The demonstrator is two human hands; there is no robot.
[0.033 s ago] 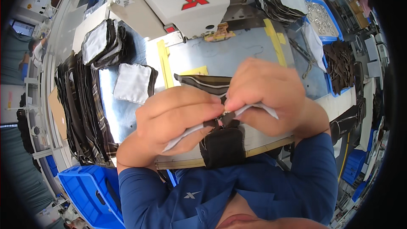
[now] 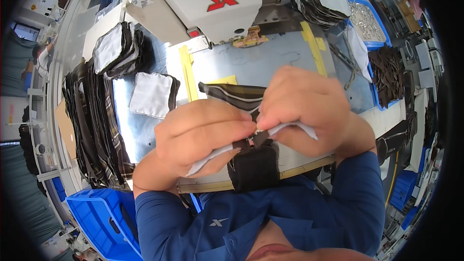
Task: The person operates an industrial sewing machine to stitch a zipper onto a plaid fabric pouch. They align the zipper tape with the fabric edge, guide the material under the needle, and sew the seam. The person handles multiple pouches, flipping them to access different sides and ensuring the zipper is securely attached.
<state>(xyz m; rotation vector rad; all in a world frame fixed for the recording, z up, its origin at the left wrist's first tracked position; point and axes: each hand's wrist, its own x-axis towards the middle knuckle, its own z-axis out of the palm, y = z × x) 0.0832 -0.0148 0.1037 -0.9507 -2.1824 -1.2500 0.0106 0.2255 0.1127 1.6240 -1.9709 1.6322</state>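
My left hand (image 2: 203, 133) and my right hand (image 2: 304, 108) meet over the front of the worktable, fingers closed in a pinch on a dark cloth piece with a white backing (image 2: 212, 158). A short dark strip (image 2: 261, 138) shows just below the touching fingertips; a tiny light bit sits between them, too small to name. Under the hands, a black cloth panel (image 2: 254, 169) hangs over the table's front edge. Beyond them spreads brown cloth with pale stripes (image 2: 234, 95). The fingers hide how these pieces join.
A white sewing machine (image 2: 212, 0) stands ahead over a metal plate with yellow tape (image 2: 314, 48). At left are white-backed cloth squares (image 2: 152, 94) and a long stack of dark cloth (image 2: 92, 125). Right hold blue trays of metal rings (image 2: 365, 21) and brown strips (image 2: 386, 75). A blue crate (image 2: 94, 212) sits lower left.
Both hands keep their place and their pinch. The short dark strip below the fingertips has shifted slightly and shows a little more.
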